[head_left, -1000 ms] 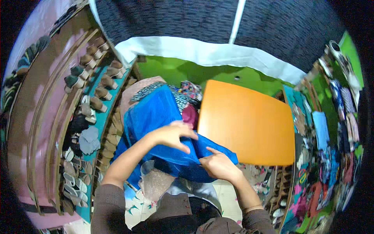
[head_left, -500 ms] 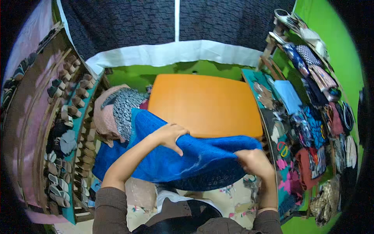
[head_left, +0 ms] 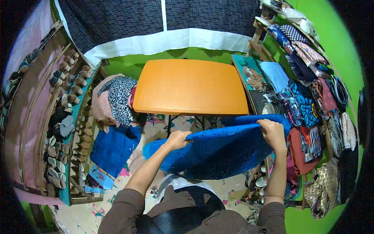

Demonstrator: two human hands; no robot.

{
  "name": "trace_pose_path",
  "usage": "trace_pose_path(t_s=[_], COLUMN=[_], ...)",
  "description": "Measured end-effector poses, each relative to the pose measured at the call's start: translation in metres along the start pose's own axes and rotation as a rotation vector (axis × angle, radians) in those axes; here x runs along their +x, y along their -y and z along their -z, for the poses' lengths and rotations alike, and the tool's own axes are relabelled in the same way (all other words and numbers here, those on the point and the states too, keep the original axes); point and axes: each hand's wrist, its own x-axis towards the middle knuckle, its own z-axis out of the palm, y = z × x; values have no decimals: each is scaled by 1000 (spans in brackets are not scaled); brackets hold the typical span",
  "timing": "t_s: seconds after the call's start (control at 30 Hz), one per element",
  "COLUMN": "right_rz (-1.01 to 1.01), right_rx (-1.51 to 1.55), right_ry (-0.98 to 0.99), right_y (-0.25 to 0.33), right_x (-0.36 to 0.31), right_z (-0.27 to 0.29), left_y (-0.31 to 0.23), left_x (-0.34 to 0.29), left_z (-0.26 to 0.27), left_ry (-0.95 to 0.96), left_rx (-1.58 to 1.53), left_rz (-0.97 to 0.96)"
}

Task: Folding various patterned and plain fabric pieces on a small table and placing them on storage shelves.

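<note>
A large piece of blue cloth (head_left: 218,152) hangs in front of me, stretched between both hands. My left hand (head_left: 178,140) is closed on its upper edge near the middle. Farther right, my right hand (head_left: 272,133) grips the same edge, with a fold of cloth lying beyond it toward the shelf. The lower part sags above my lap, its underside in dark shadow. Just past the cloth stands an orange table (head_left: 191,87) with a bare top.
Heaped patterned fabric (head_left: 121,97) sits left of the table, with another blue cloth (head_left: 113,150) below it. A shoe rack (head_left: 74,128) lines the left side. Folded clothes (head_left: 304,105) crowd shelves on the right. A dark curtain (head_left: 117,25) hangs behind the table.
My left hand, spread on the cloth before, now grips its edge. The cloth has swung right and off the left heap, uncovering the blue cloth there. My right hand has risen and moved right.
</note>
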Motion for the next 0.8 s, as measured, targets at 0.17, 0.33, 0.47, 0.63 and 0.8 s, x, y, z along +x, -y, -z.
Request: trace_pose_path(t_s=[0.17,0.33,0.47,0.63,0.8], right_rz=[50,89,3,-117,-282], right_rx=[41,4,-5,-202,-315], right_ry=[-122,-270,-339,-368,-479], right_y=[0,-15,-45,-76,-104], right_x=[1,15,34,94,161], right_z=[0,-3,-9,-10,-22], left_y=[-15,1,7,-24,-62], left_x=[-22,-6,32,72,95], left_z=[-3,6,74,189,275], left_ry=[-146,-90,-548,-697,-710], left_rx=[-154,105,366,671,882], left_rz=[1,104,-93,-199,-310])
